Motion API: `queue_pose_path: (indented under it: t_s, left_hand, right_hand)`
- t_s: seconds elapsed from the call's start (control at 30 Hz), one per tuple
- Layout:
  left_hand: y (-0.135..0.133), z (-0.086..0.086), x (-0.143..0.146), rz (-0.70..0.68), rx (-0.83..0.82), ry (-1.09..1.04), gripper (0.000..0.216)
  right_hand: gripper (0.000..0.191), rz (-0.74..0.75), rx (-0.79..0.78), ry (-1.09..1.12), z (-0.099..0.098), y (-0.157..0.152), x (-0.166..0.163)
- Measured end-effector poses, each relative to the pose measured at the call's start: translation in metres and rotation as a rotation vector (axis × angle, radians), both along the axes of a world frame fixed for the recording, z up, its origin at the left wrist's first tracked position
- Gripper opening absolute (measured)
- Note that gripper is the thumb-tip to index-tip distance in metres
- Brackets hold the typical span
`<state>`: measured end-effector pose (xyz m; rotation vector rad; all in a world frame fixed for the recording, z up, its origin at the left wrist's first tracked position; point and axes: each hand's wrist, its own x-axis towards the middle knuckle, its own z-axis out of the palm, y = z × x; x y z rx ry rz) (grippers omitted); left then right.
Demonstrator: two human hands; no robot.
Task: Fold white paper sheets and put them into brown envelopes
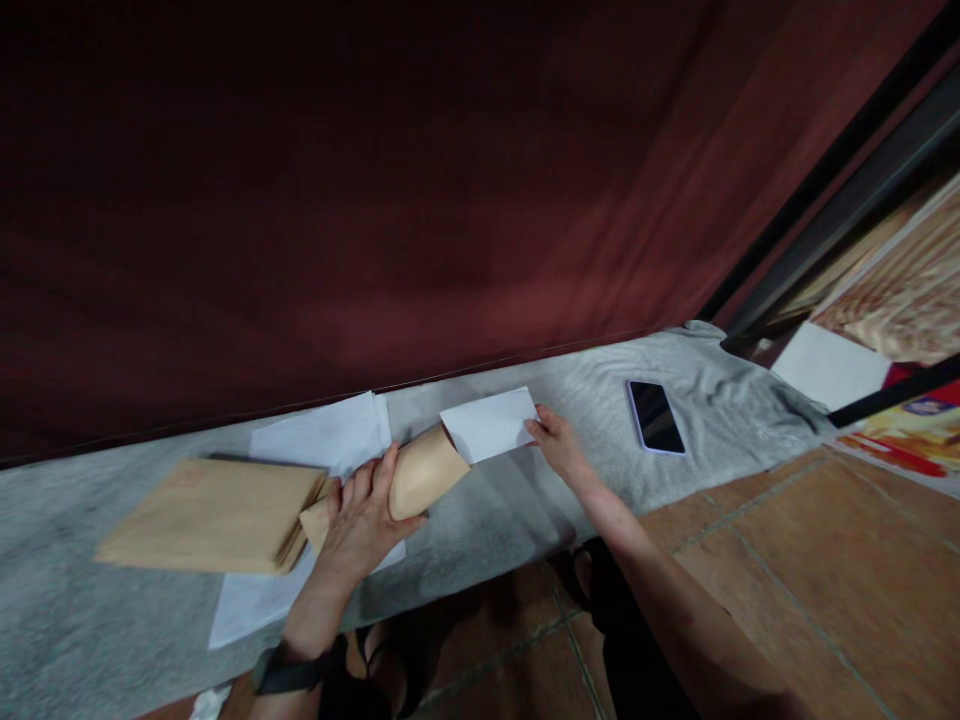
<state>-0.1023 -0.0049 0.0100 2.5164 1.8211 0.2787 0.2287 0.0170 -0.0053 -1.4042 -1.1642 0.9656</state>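
A brown paper envelope (427, 472) lies slantwise on the grey cloth, bulging at its open right end. My left hand (365, 510) grips it from above, fingers over its far edge and thumb along its near side. A folded white sheet of paper (489, 424) has its left end at the envelope's mouth; how far it reaches inside is hidden. Its right end is pinched between the thumb and fingers of my right hand (556, 440). Left of my left hand sits a stack of brown envelopes (214, 515), partly over loose white sheets (319, 435).
The grey cloth (517, 510) covers a narrow bench against a dark red panel (450, 200). A phone (657, 417) lies to the right. Beyond the bench's right end are a white sheet (831, 365) and colourful packaging (911, 432). Tiled floor (810, 540) shows below.
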Motion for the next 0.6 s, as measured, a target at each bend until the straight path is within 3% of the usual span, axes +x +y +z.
queue_pose_path:
  t_s: [0.33, 0.6]
  left_hand:
    - [-0.001, 0.003, 0.003, -0.018, 0.038, -0.003, 0.107]
    - [-0.001, 0.005, 0.007, -0.041, 0.034, -0.013, 0.108]
  right_hand:
    - [0.016, 0.083, -0.056, -0.133, 0.011, -0.004, 0.013]
    - [0.015, 0.12, -0.111, -0.107, 0.012, -0.004, 0.011]
